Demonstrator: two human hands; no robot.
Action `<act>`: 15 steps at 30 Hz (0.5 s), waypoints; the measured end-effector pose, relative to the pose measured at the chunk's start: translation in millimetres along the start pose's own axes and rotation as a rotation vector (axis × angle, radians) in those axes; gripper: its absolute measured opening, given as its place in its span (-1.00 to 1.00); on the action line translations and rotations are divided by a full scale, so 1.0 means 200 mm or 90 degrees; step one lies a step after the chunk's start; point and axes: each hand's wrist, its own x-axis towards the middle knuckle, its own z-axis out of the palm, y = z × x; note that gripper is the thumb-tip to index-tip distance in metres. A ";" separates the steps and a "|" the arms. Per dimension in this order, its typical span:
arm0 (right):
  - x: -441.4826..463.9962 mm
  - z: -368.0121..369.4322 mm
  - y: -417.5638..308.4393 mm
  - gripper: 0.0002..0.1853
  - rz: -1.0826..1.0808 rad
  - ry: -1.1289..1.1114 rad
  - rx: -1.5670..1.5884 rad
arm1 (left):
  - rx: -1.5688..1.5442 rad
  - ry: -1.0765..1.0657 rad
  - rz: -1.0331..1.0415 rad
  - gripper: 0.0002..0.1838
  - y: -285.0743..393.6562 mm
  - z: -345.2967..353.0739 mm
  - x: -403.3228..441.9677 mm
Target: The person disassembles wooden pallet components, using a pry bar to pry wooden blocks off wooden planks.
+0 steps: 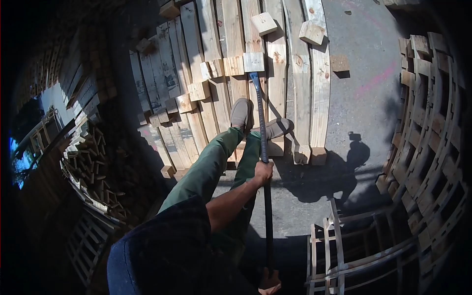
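Over pale, long wooden boards (320, 98), holding a long, black, blue-tipped bar (263, 123) in left hand (264, 172) and right hand (269, 282), tip against a pale, square wooden block (254, 62).

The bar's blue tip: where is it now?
In the head view, the blue tip is high, slightly right of centre, at the near edge of a wooden block.
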 end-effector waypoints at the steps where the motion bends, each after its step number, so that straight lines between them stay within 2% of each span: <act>1: -0.09 -0.33 -0.55 -0.55 0.014 -0.077 -0.134 | -0.063 -0.042 0.028 -0.75 0.10 -0.05 -0.13; 3: -0.20 -0.46 -0.71 -0.55 -0.003 -0.080 -0.104 | -0.084 -0.034 -0.003 -0.75 0.27 -0.11 -0.29; 6: -0.34 -0.52 -0.80 -0.54 0.024 -0.125 -0.137 | -0.066 -0.101 -0.005 -0.76 0.36 -0.22 -0.28; 9: -0.42 -0.52 -0.86 -0.53 0.040 -0.143 -0.159 | -0.062 -0.138 -0.069 -0.76 0.43 -0.32 -0.29; 10: -0.41 -0.48 -0.84 -0.53 0.035 -0.134 -0.165 | -0.045 -0.087 -0.075 -0.76 0.44 -0.31 -0.28; 13: -0.24 -0.23 -0.61 -0.51 -0.020 -0.057 -0.192 | -0.040 -0.076 -0.108 -0.80 0.31 -0.24 -0.19; 14: -0.12 -0.03 -0.38 -0.50 -0.042 -0.003 -0.148 | 0.059 0.021 -0.013 -0.79 0.09 -0.16 -0.03; 15: 0.02 0.10 -0.22 -0.49 -0.054 -0.010 -0.163 | 0.157 0.117 0.085 -0.76 -0.11 -0.06 0.13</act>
